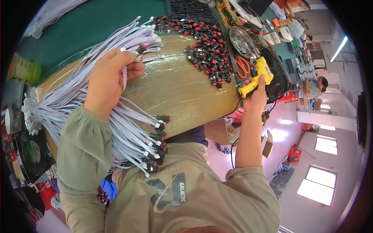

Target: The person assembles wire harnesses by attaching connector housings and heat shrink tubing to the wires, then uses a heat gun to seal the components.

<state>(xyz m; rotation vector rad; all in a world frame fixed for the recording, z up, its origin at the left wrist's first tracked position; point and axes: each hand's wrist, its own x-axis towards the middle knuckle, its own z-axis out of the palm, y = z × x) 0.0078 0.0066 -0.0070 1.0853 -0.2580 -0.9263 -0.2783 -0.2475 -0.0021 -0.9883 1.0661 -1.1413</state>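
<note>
The left hand (110, 75) pinches one thin grey ribbon cable with a black-and-red plug end (140, 49), its length running down toward the body. The right hand (257, 97), well apart across the wooden board (186, 93), grips a yellow plastic glue gun (256, 75), nozzle pointing away

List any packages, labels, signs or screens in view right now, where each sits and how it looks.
Green-and-yellow cylindrical container: far left on the green mat, wrapped in a printed label.
Open cardboard box: on the floor below the right forearm, brown with white flaps.
Cardboard carton: under the bench edge, brown, open.
White tray-like packs: upper right bench, pale, details too small.
No screens or signs clearly visible.
</note>
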